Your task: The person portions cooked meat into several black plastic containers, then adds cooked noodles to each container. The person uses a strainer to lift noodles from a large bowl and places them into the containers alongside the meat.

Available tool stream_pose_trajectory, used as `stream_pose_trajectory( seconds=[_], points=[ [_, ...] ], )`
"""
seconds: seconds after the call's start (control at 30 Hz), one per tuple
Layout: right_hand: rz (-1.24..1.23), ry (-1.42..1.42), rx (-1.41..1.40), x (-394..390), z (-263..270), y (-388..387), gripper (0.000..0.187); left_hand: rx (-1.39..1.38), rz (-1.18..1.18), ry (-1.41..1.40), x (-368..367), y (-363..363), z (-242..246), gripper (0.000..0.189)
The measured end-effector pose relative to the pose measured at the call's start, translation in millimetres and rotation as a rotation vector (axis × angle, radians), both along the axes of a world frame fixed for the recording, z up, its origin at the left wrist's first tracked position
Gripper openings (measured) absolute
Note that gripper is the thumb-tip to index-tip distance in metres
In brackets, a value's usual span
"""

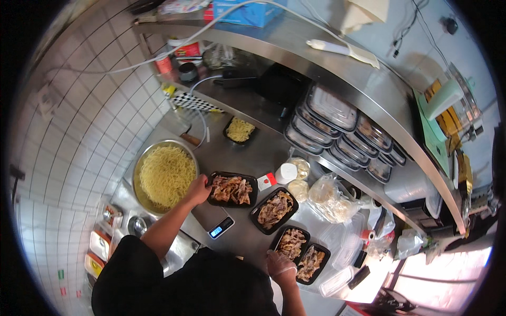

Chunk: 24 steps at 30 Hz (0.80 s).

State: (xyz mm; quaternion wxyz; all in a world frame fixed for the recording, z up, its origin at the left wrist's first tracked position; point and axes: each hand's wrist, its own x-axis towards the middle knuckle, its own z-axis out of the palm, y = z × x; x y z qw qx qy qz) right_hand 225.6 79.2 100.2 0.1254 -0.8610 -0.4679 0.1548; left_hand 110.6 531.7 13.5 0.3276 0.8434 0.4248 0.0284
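Observation:
My bare left hand (pixel 199 191) grips the left rim of a black plastic tray of chopped cooked meat (pixel 232 190), beside a digital kitchen scale (pixel 221 228) with a lit display. Whether the tray rests on the scale's plate is unclear. My right hand (pixel 281 266), in a clear plastic glove, is at the near-left edge of another black meat tray (pixel 292 241); its fingertips are hard to make out. A third meat tray (pixel 274 210) sits between them, and a fourth tray (pixel 312 264) lies just right of my right hand.
A steel bowl of yellow noodles (pixel 168 177) stands left. A small black noodle tray (pixel 239 130) is further back. Lidded containers (pixel 332 108) are stacked on the shelf. Plastic bags (pixel 332 197), a white tub (pixel 286 173) and clear lids (pixel 336 282) line the right side.

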Motion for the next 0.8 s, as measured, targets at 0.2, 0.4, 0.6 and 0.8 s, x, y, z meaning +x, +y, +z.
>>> stream_pose_trajectory(
  seconds=[0.2, 0.4, 0.6, 0.8],
  points=[
    [0.142, 0.075, 0.249, 14, -12, -13, 0.02, -0.584, 0.513, -0.486, -109, -84, -14, 0.028],
    [0.274, 0.107, 0.299, 19, -2, -9, 0.022, -0.656, 0.773, -0.356, -153, -131, -2, 0.035],
    [0.357, 0.107, 0.231, 22, 4, -23, 0.021, -0.871, 0.811, -0.566, -188, -138, -40, 0.039],
    [0.35, 0.054, 0.167, 26, 3, -39, 0.016, -0.606, 0.795, -0.383, -233, -172, -89, 0.026]
  ],
)
